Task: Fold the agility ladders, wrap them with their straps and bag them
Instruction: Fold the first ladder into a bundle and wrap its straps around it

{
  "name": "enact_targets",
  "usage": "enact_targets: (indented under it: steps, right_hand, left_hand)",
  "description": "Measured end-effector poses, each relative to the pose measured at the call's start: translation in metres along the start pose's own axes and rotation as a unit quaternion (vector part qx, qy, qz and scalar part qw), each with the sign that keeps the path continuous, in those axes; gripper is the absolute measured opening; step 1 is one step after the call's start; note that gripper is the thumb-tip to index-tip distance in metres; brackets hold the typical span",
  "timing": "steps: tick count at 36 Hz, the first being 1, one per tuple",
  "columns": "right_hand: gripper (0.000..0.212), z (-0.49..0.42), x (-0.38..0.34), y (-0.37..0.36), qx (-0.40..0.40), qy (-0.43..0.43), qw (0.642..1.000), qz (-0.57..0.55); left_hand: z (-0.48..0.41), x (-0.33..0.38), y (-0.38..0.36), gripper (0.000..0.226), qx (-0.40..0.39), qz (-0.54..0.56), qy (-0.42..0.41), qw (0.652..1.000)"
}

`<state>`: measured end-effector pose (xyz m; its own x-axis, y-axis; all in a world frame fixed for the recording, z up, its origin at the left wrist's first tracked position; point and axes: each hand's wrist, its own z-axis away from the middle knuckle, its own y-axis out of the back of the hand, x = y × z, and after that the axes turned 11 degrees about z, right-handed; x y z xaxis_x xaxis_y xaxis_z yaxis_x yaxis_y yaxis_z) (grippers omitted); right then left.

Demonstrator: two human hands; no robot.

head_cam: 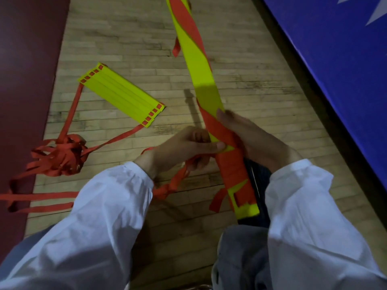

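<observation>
My left hand [184, 147] pinches the red strap [219, 131] onto the folded ladder [204, 80]; my right hand [251, 139] grips it. A second ladder [121, 95] lies at ten o'clock.

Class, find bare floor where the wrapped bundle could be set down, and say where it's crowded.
Free: boards between the folded ladder and the bundle, and between bundle and blue mat. Crowded: the strap tangle at left.
</observation>
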<state>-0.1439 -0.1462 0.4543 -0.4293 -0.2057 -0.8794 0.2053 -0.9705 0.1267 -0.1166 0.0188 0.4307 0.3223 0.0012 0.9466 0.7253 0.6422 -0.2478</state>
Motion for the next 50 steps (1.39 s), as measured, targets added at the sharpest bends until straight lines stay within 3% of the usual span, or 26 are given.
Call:
enact_targets:
  steps: [3, 6, 8, 12, 15, 21, 26, 31, 36, 41, 47, 50]
  right_hand:
    - [0.049, 0.011, 0.004, 0.001, -0.141, -0.050, 0.989, 0.014]
    - [0.018, 0.016, 0.003, -0.003, -0.197, -0.034, 0.980, 0.020]
    - [0.004, 0.017, 0.000, -0.003, -0.164, -0.037, 0.985, 0.039]
    - [0.036, 0.010, 0.006, -0.006, -0.068, -0.022, 0.994, 0.085]
    - [0.040, 0.005, 0.010, -0.009, -0.013, -0.014, 0.993, 0.121]
    - [0.016, 0.005, 0.008, -0.008, 0.030, 0.012, 0.989, 0.144]
    - [0.004, 0.001, 0.009, -0.009, 0.066, 0.009, 0.983, 0.172]
    - [0.012, -0.005, 0.015, -0.016, 0.075, -0.004, 0.963, 0.258]
    - [0.006, -0.005, 0.018, -0.024, 0.070, 0.000, 0.957, 0.282]
    - [0.015, -0.005, 0.019, -0.024, 0.052, 0.000, 0.967, 0.250]
    - [0.045, -0.002, 0.017, -0.024, 0.063, -0.022, 0.982, 0.176]
    - [0.048, -0.002, 0.015, -0.022, 0.077, -0.013, 0.983, 0.167]
  left_hand:
    - [0.001, 0.004, 0.011, 0.026, 0.021, 0.007, -0.025, 0.999]
    - [0.001, 0.006, 0.017, 0.031, 0.009, 0.004, -0.014, 1.000]
    - [0.001, 0.006, 0.017, 0.037, 0.007, 0.006, -0.006, 1.000]
    - [0.000, 0.007, 0.018, 0.024, 0.019, 0.028, 0.010, 0.999]
    - [-0.001, 0.010, 0.023, 0.027, 0.023, 0.054, 0.048, 0.997]
    - [0.004, 0.014, 0.033, 0.018, -0.025, 0.083, 0.128, 0.988]
    - [0.001, 0.015, 0.031, 0.024, 0.013, 0.073, 0.120, 0.990]
    - [-0.002, 0.015, 0.020, 0.043, 0.102, -0.010, 0.109, 0.989]
    - [-0.003, 0.010, 0.016, 0.047, 0.164, -0.039, 0.099, 0.981]
    - [-0.003, 0.010, 0.016, 0.045, 0.163, -0.041, 0.100, 0.981]
    - [-0.002, 0.012, 0.017, 0.046, 0.149, -0.031, 0.090, 0.984]
    - [-0.002, 0.012, 0.019, 0.044, 0.141, 0.008, 0.105, 0.984]
